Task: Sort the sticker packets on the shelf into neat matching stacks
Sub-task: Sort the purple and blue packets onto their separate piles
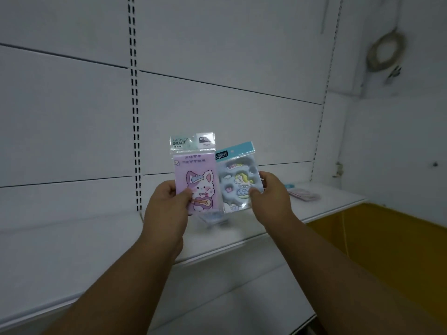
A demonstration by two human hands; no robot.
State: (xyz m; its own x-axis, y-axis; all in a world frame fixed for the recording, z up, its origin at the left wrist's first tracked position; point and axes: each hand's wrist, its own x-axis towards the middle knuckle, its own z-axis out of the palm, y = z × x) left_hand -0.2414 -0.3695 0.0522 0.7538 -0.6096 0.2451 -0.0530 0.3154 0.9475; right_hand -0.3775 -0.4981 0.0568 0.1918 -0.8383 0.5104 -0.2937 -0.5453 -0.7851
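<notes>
My left hand [167,201] grips a purple sticker packet [197,175] with a cartoon bunny and guitar, held upright above the white shelf [96,250]. In my right hand [271,192] is a blue sticker packet [238,180] showing a unicorn and clouds, pinched at its right edge. The two packets stand side by side and overlap slightly at the middle. Below them a small pile of packets [212,218] lies blurred on the shelf, partly hidden. A pink packet stack [303,194] rests on the shelf to the right.
White back panels with slotted uprights [135,117] rise behind the shelf. A lower shelf edge [217,298] runs beneath. At right is a yellow surface [387,250] and a wall with a coil of tape or cord [384,53] hanging.
</notes>
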